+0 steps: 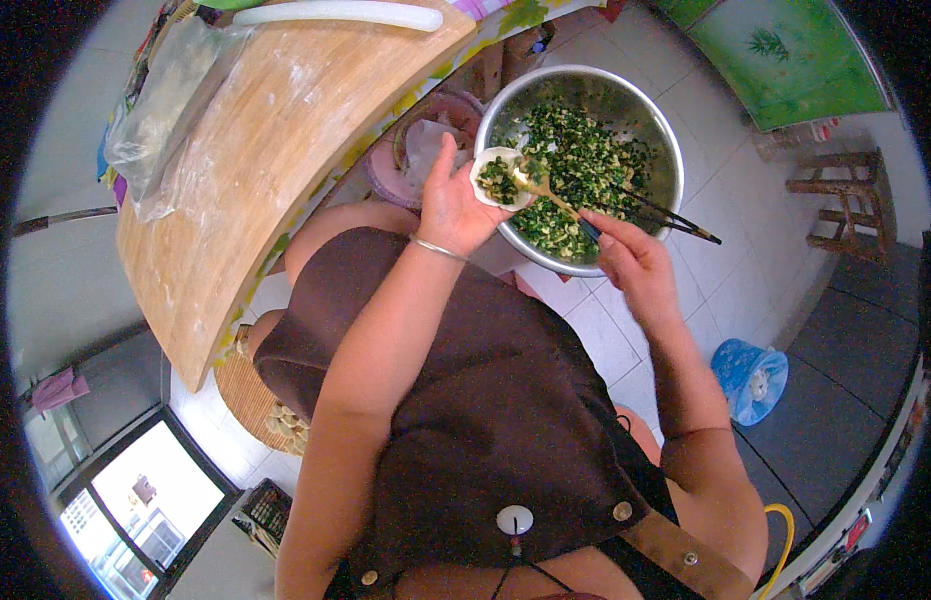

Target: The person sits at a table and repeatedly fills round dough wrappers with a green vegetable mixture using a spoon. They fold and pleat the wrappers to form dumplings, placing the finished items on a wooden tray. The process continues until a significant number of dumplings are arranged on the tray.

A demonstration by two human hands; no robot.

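On the palm of my left hand (458, 202) lies a round dough wrapper (520, 199) with chopped green filling (497, 182) on it. My right hand (632, 253) grips the dark handle of a spoon (559, 201), whose bowl is over the wrapper's right edge with some filling on it. Both hands are at the near left side of a large stainless steel bowl (669, 135). Chopped greens with pale yellow bits (578, 150) fill its bottom. A pair of dark chopsticks (687, 227) leans across the bowl's right rim.
A floured wooden board (285, 127) lies to the left, bearing a white rolling pin (345, 13) and a plastic bag of dough (165, 112). Below it, dumplings (285, 426) sit on a round woven tray (244, 386). A pink basin (387, 169), blue bin (747, 382) and wooden stool (848, 199) stand around.
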